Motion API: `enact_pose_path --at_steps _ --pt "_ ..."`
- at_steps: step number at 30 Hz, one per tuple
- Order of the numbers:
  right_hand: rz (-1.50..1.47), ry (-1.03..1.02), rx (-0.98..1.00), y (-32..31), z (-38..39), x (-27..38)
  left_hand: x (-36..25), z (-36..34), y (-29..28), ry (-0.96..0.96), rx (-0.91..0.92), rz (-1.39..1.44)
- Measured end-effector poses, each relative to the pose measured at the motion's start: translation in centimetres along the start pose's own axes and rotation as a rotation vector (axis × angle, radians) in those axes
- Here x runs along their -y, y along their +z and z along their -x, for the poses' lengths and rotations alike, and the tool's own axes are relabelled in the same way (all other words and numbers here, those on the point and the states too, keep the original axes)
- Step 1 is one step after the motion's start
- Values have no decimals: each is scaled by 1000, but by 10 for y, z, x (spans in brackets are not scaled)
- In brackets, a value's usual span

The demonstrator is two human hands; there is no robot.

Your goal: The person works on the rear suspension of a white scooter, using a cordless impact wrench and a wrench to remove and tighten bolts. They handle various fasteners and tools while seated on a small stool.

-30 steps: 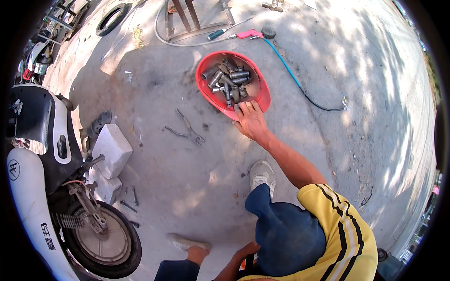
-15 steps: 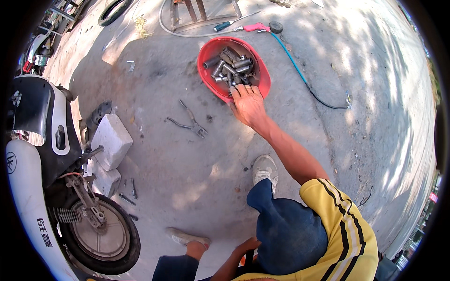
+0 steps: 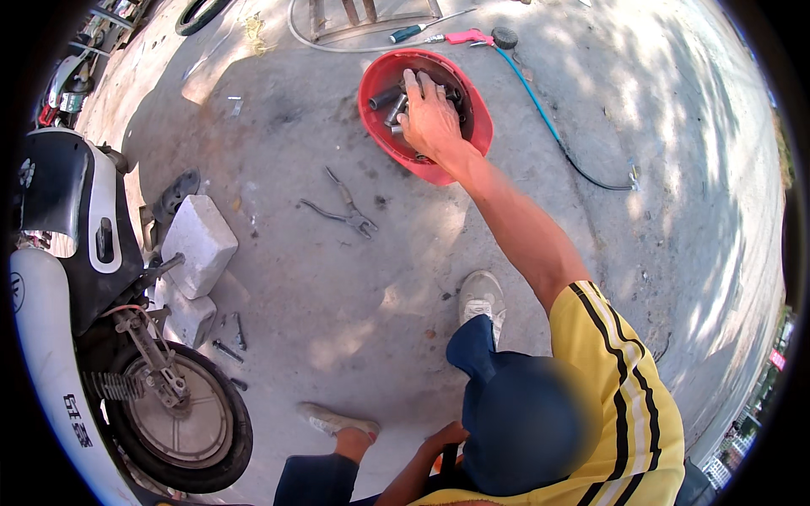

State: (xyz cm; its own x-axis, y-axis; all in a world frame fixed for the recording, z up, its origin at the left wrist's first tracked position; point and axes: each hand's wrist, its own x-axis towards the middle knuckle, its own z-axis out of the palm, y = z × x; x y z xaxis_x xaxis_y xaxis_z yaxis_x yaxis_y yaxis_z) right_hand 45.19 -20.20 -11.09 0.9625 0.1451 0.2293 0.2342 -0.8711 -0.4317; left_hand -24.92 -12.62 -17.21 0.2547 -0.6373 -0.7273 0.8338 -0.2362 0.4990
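My right hand reaches down into a red helmet-shaped bowl with its fingers spread. It lies over a heap of metal sockets and hides much of it; no socket shows in its grasp. Down by my bent right knee, my left hand is partly covered, and its fingers cannot be made out. A pair of pliers lies with its handles apart on the concrete, below and left of the bowl.
At the left stands a white scooter, its wheel beside pale blocks and several bolts. Beyond the bowl lie a screwdriver, a pink air gun with a teal hose, and a metal frame.
My right hand has moved from the bowl's near rim farther in, over the sockets, and its fingers have spread. The bowl sits slightly higher in the picture. My left hand stays by the knee.
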Motion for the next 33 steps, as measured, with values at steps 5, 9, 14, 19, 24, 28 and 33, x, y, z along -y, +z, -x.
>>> enact_pose_path --at_steps 5,9,14,19,24,28,33 --pt "69 108 200 15 -41 -22 -6 2 -2 17 21 63" --pt "40 -13 234 -5 -24 -20 -31 5 -8 -149 98 190" --pt "-57 72 273 -11 21 -40 -94 28 -18 -181 72 87" --pt "-84 113 204 -23 40 -28 -79 34 -24 -136 77 -18" --pt "-32 -1 165 -24 50 -45 -82 35 -23 -75 33 18" --pt "296 -463 -229 -58 59 -39 -65 18 -11 -2 -20 104" --pt "-3 184 -133 -66 44 -72 -31 3 -5 -247 60 179"
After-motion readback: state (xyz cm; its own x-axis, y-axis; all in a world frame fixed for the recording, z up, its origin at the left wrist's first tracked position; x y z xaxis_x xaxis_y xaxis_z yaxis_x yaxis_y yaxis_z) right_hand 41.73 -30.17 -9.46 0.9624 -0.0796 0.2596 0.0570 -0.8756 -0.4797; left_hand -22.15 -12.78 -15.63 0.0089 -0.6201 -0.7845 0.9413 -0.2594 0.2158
